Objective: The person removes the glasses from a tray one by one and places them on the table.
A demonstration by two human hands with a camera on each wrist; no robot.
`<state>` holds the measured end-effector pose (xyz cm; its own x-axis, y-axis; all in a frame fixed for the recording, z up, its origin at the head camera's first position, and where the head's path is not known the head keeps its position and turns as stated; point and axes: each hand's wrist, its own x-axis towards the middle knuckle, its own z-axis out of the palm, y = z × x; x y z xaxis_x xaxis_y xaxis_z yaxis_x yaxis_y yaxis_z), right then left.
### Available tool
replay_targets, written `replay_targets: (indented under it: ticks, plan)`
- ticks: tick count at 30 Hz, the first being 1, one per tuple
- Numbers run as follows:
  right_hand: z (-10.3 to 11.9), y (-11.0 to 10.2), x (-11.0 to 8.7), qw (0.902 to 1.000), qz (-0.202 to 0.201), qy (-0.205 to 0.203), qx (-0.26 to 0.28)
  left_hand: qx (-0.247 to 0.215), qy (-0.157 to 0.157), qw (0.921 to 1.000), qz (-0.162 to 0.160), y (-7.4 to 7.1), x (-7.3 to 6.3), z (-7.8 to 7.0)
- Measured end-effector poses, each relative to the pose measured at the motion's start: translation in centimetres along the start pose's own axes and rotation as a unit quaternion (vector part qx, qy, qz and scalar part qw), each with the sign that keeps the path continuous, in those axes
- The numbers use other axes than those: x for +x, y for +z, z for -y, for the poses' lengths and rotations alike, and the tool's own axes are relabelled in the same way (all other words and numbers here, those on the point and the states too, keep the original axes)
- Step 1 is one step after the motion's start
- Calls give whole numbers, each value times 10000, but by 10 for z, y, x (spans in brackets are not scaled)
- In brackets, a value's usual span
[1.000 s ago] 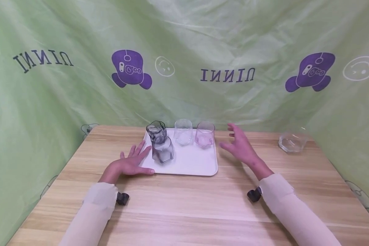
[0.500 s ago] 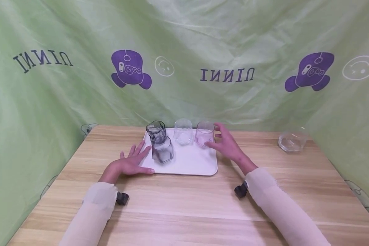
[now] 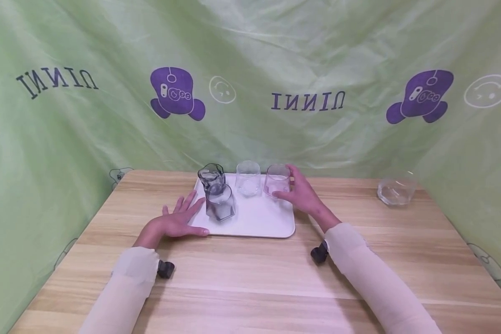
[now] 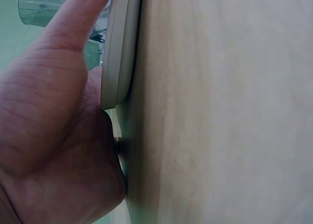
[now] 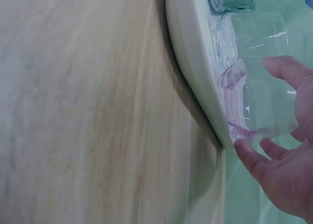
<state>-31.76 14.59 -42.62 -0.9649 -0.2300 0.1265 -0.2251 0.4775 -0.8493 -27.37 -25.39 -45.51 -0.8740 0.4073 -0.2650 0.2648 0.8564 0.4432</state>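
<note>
A white tray point(image 3: 260, 225) holds several drinking glasses. My left hand point(image 3: 173, 225) lies at its left end with fingers spread and thumb along the front edge; in the left wrist view the tray's corner point(image 4: 115, 87) meets the palm. Nearest those fingers is a grey faceted glass point(image 3: 220, 206), with a darker wavy glass point(image 3: 210, 174) behind it. At the tray's right end my right hand point(image 3: 300, 192) holds a pink-tinted glass point(image 3: 275, 185), thumb in front and fingers round the far right side. In the right wrist view the pink-tinted glass point(image 5: 239, 106) stands upright on the tray.
A clear glass point(image 3: 248, 181) stands on the tray just left of the pink-tinted one. On the wooden table point(image 3: 250, 287), a clear glass bowl point(image 3: 396, 192) sits far right. A green printed curtain point(image 3: 250, 130) hangs close behind the table and along both sides.
My right hand has moved left from beside the tray to the pink-tinted glass and has closed round it. The left hand, tray and glasses stay where they were.
</note>
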Motion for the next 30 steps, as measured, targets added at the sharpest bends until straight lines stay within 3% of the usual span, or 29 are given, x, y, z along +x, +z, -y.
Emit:
replay_targets:
  ticks: [8,19,30]
  plan:
    - [-1,3,6,9994,-128,-124,-291,12,-29,10000,-41,1,4,3]
    - [-1,7,6,9986,-270,51,-454,67,-96,9999,27,2,6,7]
    - [-1,7,4,9988,-374,53,-307,-21,78,9999,111,-10,-8,-12]
